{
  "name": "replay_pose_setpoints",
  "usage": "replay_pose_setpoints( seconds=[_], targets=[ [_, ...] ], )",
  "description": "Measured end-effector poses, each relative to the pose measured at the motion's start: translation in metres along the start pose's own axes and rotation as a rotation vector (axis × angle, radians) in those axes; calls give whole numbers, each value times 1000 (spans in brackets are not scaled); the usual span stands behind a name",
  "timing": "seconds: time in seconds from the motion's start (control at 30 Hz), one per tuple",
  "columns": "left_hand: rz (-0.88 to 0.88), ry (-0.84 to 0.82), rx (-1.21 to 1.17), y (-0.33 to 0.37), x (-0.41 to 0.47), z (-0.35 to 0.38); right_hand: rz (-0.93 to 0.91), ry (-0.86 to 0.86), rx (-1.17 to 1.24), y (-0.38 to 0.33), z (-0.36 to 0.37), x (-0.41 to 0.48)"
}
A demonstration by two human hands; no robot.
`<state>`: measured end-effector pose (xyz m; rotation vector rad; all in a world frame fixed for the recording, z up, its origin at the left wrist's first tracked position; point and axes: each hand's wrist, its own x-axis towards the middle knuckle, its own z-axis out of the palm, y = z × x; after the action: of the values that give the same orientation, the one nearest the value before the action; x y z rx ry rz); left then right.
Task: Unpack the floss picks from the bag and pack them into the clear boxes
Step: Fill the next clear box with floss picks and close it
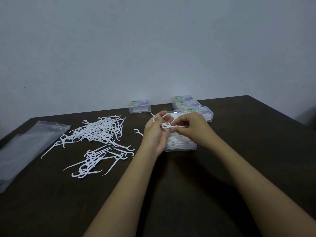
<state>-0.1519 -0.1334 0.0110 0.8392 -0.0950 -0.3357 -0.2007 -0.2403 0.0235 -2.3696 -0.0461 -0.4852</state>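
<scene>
White floss picks lie in a large loose pile and a smaller cluster on the dark table, left of my hands. An open clear box partly filled with picks sits under my hands. My left hand holds a small bunch of floss picks in curled fingers, with one pick sticking up at its far side. My right hand pinches the same bunch from the right. The empty clear bag lies flat at the far left.
A closed clear box with a coloured label stands at the back edge by the wall. Three more labelled boxes sit in a row behind the open one. A single pick lies beside my left hand. The dark table ends at the wall.
</scene>
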Motion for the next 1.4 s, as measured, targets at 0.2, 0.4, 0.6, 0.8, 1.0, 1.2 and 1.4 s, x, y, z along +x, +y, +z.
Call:
replay_pose_setpoints(
  seconds=[0.2,0.4,0.6,0.8,1.0,1.2,1.4],
  targets=[
    [-88,-112,158,6,-3,-5,104,68,109,9,-14,3],
    [-37,-48,256,8,-4,-8,99,55,-17,12,-17,4],
    [92,8,413,16,1,-15,90,72,-129,14,-23,3],
    [167,60,357,20,3,-19,133,30,-177,21,-26,4],
    [166,75,340,20,1,-19,104,-71,-196,15,-8,6],
    [129,46,348,18,-3,-13,139,106,9,18,-11,7],
    [86,-22,391,8,-9,-8,128,35,188,11,-12,3]
  ],
)
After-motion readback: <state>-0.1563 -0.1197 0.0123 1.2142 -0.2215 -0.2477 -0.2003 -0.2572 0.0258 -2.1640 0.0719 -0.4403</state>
